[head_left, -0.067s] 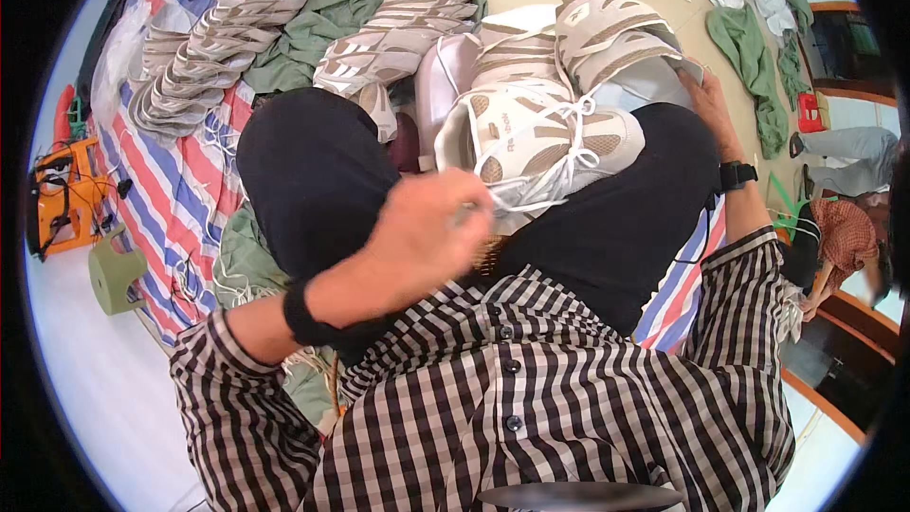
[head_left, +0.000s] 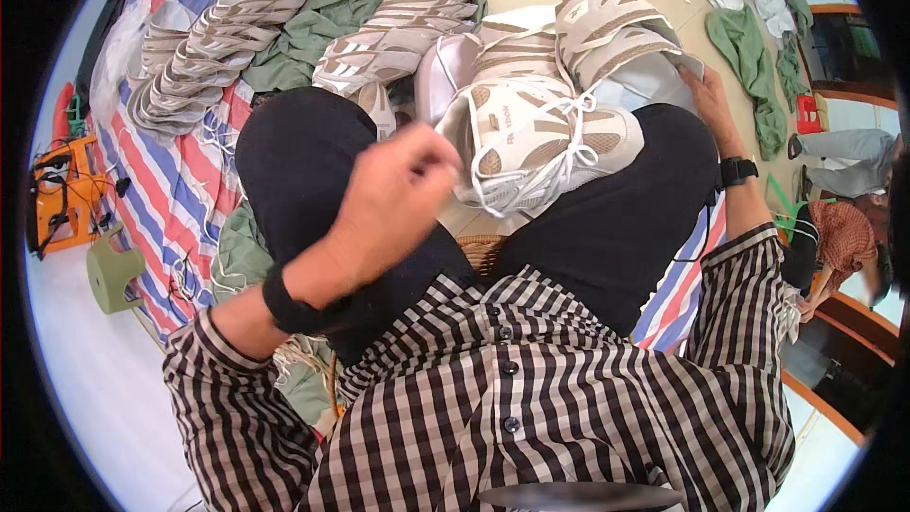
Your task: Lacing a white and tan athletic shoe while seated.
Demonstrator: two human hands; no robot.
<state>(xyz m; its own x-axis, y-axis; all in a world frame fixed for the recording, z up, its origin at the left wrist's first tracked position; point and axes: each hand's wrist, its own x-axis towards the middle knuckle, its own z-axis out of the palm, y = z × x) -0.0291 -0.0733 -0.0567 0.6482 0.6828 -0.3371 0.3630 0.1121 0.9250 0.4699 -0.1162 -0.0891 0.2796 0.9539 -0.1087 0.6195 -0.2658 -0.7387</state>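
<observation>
A white and tan shoe upper (head_left: 540, 142) with white laces tied in bows lies across my right thigh. My left hand (head_left: 403, 180) is closed beside its left end, fingers curled and slightly blurred; what they hold, if anything, I cannot make out. Just beyond lies another tan and white shoe upper (head_left: 611, 33), and my right hand (head_left: 709, 104) grips its right edge, with the fingertips partly hidden behind it. Against these leans a stack of similar uppers (head_left: 517, 52), beside a pale shoe form (head_left: 445, 76).
Two more rows of nested uppers, one on the left (head_left: 194, 62) and one nearer the middle (head_left: 403, 24), lie on green cloth (head_left: 294, 47) and a striped sheet (head_left: 171, 171). Left stand a green stool (head_left: 114, 270) and an orange frame (head_left: 71, 194). Another person (head_left: 839, 237) bends at right.
My left hand has moved left and slightly up, away from the lower side of the laced upper. The laced upper has shifted a little; my right hand keeps its place.
</observation>
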